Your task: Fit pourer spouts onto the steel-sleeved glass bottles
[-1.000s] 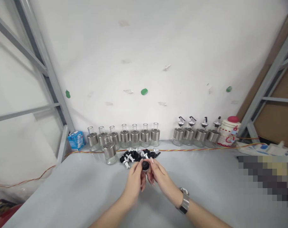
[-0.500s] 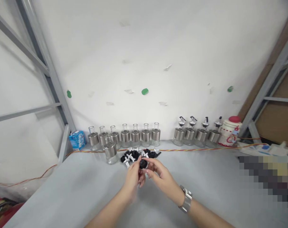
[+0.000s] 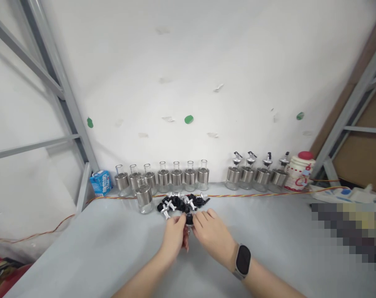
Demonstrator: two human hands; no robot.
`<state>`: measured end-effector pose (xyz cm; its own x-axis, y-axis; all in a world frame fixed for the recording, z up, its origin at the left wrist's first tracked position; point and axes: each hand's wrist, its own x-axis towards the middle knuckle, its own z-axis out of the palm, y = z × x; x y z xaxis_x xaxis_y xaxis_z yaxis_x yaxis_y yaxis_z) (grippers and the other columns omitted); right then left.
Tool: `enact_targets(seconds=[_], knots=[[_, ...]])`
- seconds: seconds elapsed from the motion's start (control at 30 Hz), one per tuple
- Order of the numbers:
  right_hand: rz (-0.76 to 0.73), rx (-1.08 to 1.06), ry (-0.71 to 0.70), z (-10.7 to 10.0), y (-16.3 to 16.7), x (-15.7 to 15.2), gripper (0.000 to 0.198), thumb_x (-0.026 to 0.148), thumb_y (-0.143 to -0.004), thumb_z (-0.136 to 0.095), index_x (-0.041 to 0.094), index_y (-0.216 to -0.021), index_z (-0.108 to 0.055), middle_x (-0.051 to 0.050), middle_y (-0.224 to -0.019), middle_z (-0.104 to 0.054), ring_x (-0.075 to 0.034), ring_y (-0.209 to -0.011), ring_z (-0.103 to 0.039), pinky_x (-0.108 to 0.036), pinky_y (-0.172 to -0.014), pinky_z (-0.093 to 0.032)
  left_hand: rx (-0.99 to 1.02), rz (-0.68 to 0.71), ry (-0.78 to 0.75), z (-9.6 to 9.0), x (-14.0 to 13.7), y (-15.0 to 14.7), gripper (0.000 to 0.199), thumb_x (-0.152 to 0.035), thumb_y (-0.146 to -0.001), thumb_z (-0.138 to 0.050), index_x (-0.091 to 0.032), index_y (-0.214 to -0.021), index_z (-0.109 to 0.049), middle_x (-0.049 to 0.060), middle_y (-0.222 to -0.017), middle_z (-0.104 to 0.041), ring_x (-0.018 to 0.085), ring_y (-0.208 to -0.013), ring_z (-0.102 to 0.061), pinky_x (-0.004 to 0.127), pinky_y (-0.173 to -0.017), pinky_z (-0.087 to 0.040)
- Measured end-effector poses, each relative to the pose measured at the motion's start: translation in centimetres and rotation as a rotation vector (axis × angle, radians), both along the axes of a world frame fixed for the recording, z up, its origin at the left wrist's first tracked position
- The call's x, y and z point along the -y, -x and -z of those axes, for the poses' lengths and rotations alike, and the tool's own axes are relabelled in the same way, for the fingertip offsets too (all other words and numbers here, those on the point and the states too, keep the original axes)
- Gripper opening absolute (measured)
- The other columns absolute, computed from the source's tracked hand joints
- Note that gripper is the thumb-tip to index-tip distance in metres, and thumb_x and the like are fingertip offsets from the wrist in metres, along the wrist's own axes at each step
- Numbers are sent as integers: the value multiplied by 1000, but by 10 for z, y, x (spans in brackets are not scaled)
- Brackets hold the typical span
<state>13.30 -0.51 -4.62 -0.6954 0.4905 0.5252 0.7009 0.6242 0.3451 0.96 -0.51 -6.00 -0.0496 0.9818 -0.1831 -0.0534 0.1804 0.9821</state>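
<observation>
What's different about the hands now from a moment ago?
The right hand rolled over: its back faces up, and the dark screen of the watch shows. I can't see anything newly picked up or let go. Both it and the left hand still hold the black-and-silver piece. The bottles stayed put.
</observation>
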Motion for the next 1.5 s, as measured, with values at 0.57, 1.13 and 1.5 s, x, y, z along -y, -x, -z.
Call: enact_targets(seconds=[0.57, 1.13, 1.5], knots=[[1, -195, 105, 0, -9, -9, 12, 15, -80, -47, 16, -71, -54, -1, -64, -58, -14, -58, -50, -30, -62, -25, 45, 89, 10, 1, -2, 4, 45, -54, -70, -42, -21, -41, -34, -8, -21, -29, 6, -18, -27, 18, -24, -21], [78, -105, 30, 5, -4, -5, 9, 10, -79, -45, 16, -74, -49, -2, -62, -56, -17, -56, -50, -32, -60, -24, 50, 66, -3, -8, 3, -2, 43, -62, -64, -45, -20, -58, -37, -8, -31, -39, 8, -23, -36, 18, -27, -22], [2, 49, -135, 15, 6, 0, 16, 3, -75, -43, 12, -68, -54, -4, -53, -54, -18, -50, -48, -36, -64, -29, 73, 48, -120, 21, 8, -7, 39, -56, -73, -43, -21, -63, -30, -10, -46, -30, 6, -39, -29, 17, -35, -22]])
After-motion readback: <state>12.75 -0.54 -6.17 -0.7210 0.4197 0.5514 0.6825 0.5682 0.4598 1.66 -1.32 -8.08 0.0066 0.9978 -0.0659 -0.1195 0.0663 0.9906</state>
